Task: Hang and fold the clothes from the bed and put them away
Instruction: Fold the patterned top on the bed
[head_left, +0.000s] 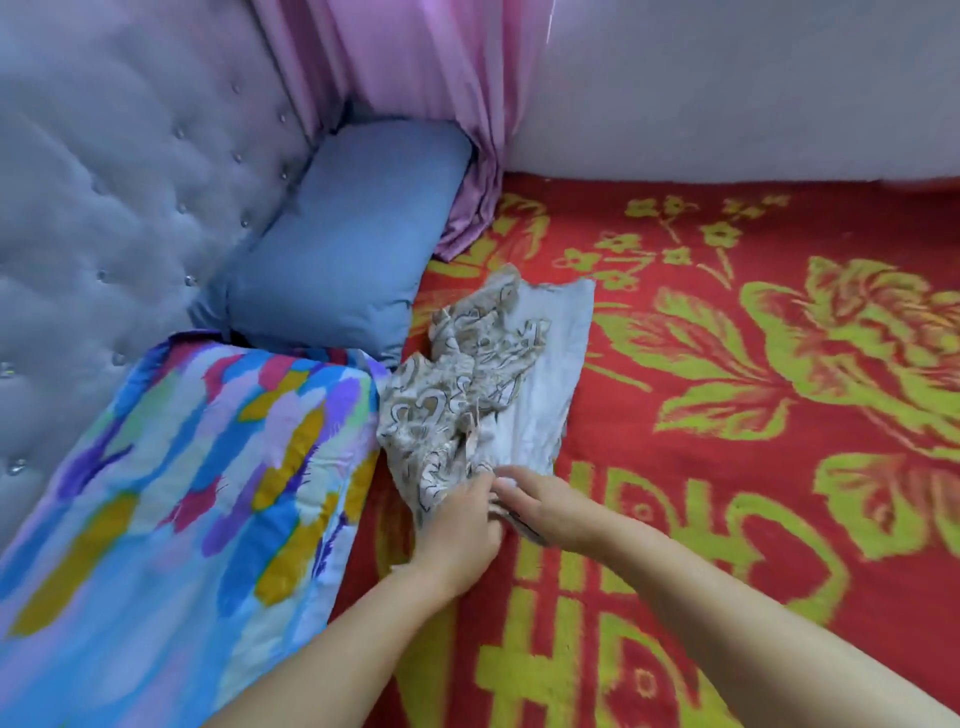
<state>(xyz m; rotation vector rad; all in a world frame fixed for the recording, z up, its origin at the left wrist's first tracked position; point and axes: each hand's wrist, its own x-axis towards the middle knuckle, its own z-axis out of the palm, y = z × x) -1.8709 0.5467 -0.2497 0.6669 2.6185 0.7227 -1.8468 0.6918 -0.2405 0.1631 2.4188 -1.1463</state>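
Observation:
A crumpled beige garment with a brown swirl pattern lies on the red bed cover, on top of a pale grey-white cloth. Both of my hands meet at the near end of the pile. My left hand grips the patterned garment's lower edge. My right hand pinches the near edge of the pale cloth right beside it. The fingertips of both hands are partly buried in the fabric.
A multicoloured pillow lies left of the pile, a blue pillow behind it against a grey tufted headboard. A pink curtain hangs at the back beside a pale wall.

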